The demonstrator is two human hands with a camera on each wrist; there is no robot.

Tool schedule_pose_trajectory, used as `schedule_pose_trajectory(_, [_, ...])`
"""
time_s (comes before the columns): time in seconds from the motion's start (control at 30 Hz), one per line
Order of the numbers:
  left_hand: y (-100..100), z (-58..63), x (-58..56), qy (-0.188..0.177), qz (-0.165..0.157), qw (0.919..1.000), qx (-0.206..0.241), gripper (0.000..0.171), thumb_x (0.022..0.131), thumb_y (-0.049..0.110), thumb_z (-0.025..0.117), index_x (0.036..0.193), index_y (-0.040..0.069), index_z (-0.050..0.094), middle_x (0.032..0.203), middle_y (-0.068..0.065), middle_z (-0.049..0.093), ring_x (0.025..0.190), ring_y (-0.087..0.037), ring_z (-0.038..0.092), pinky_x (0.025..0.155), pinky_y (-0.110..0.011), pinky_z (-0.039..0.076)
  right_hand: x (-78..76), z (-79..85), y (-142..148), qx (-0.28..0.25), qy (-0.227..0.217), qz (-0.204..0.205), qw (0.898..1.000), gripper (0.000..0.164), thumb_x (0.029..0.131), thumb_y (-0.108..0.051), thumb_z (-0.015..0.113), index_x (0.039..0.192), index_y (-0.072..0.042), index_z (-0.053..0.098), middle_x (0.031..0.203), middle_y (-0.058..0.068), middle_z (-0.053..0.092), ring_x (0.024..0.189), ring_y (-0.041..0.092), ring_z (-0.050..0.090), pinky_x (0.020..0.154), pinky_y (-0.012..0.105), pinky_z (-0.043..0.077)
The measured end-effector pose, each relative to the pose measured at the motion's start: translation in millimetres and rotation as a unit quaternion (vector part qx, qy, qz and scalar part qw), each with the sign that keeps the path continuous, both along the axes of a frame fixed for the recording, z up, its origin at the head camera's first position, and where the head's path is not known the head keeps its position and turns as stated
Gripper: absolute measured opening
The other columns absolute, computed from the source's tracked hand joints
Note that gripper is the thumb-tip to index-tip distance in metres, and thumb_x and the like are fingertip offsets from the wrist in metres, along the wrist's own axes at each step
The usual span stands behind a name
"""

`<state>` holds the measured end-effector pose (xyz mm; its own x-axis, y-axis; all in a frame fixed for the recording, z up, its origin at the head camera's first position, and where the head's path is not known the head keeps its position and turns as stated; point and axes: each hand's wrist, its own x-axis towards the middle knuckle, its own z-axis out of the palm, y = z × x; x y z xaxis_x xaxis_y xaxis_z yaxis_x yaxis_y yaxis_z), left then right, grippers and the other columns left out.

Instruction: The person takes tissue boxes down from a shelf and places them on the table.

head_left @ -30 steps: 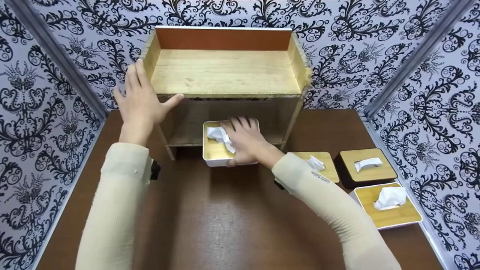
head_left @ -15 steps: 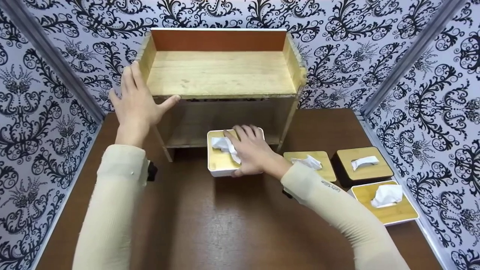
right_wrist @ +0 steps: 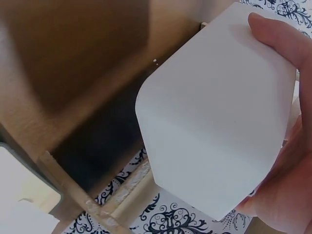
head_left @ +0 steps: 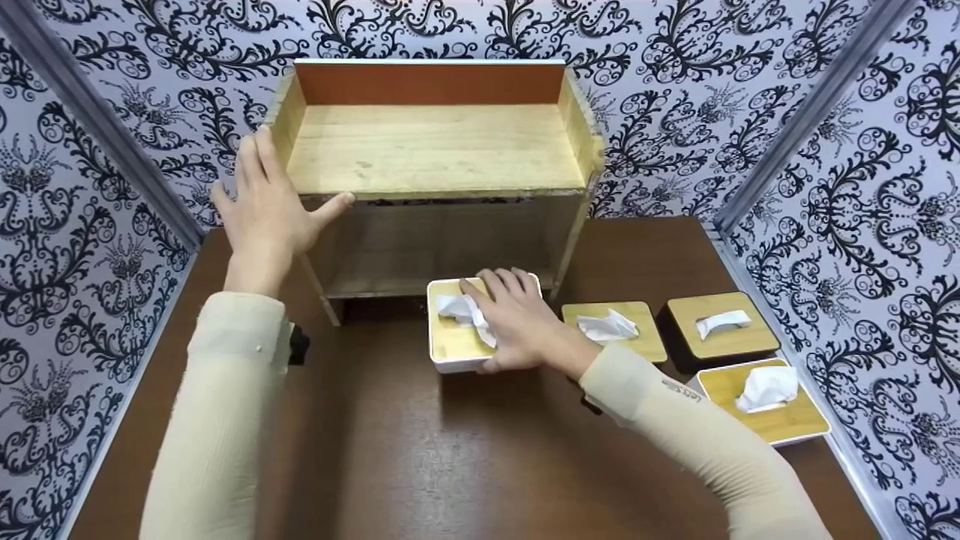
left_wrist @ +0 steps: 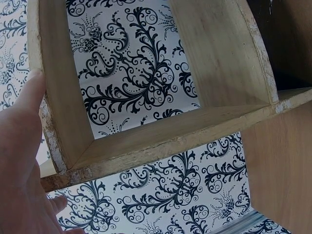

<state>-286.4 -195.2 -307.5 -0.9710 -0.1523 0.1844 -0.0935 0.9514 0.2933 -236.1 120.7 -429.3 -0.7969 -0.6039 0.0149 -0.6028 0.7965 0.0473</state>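
Observation:
My right hand [head_left: 521, 322] grips a white tissue box [head_left: 450, 343] with a wooden lid and a tissue poking out, in front of the shelf's lower opening. In the right wrist view the box's white side [right_wrist: 209, 107] faces the camera, thumb on one side. The box is above the table, over its shadow. My left hand [head_left: 262, 206] is at the left side of a small wooden shelf unit [head_left: 442, 150], fingers spread straight and thumb along the front edge. From the left wrist, the left hand [left_wrist: 19, 146] lies against the shelf's side panel.
To the right stand a wooden-lidded tissue box [head_left: 649, 352], a dark-sided tissue box [head_left: 727, 349] and a white-sided tissue box [head_left: 802, 427], close together on the brown table [head_left: 420, 465]. Patterned wall panels [head_left: 847, 187] enclose the table behind and on both sides.
My right hand has brought the tissue box out of the shelf's lower opening, toward me and to the right. My left hand stays at the shelf's side. The view has shifted slightly.

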Motion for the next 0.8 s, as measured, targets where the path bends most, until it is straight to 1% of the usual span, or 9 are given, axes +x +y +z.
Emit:
schedule_pose_trajectory(0.37, [0,1.0,1.3,0.003,-0.002,1.0000,0.003,0.132,0.070,0.090,0.045,0.153,0.013,-0.023,0.163,-0.016,-0.013,0.151,-0.040,0.001,0.116,-0.073,0.002,19.8,-9.7,13,-0.002,-0.018,0.005,1.000,0.128,0.054,-0.070,0.079,0.156,-0.016,0.022,0.153,0.019,0.033,0.138,0.038,0.034,0.118,0.056,0.024])
schedule_pose_trajectory(0.57, [0,1.1,2.1,0.003,-0.003,1.0000,0.001,0.132,0.071,0.089,0.046,0.153,0.012,-0.022,0.163,-0.017,-0.011,0.151,-0.040,0.001,0.116,-0.073,0.002,29.0,-16.1,18,0.003,-0.004,0.013,1.000,0.129,0.053,-0.073,0.077,0.155,-0.016,0.023,0.152,0.018,0.035,0.137,0.038,0.036,0.118,0.056,0.025])
schedule_pose_trajectory(0.73, [-1,0.7,2.3,0.001,-0.002,1.0000,-0.005,0.133,0.070,0.091,0.044,0.153,0.011,-0.022,0.163,-0.018,-0.011,0.150,-0.043,0.005,0.116,-0.074,0.003,37.6,-22.5,23,0.003,-0.011,0.018,1.000,0.129,0.054,-0.072,0.078,0.155,-0.016,0.023,0.152,0.019,0.034,0.138,0.039,0.035,0.118,0.057,0.024])
schedule_pose_trajectory(0.8, [-1,0.6,2.0,0.000,-0.002,1.0000,-0.006,0.133,0.070,0.091,0.044,0.153,0.011,-0.022,0.163,-0.018,-0.011,0.150,-0.043,0.004,0.115,-0.074,0.004,41.1,-25.6,26,0.003,-0.012,0.020,1.000,0.129,0.053,-0.072,0.079,0.155,-0.015,0.023,0.152,0.019,0.034,0.137,0.039,0.036,0.118,0.057,0.025])
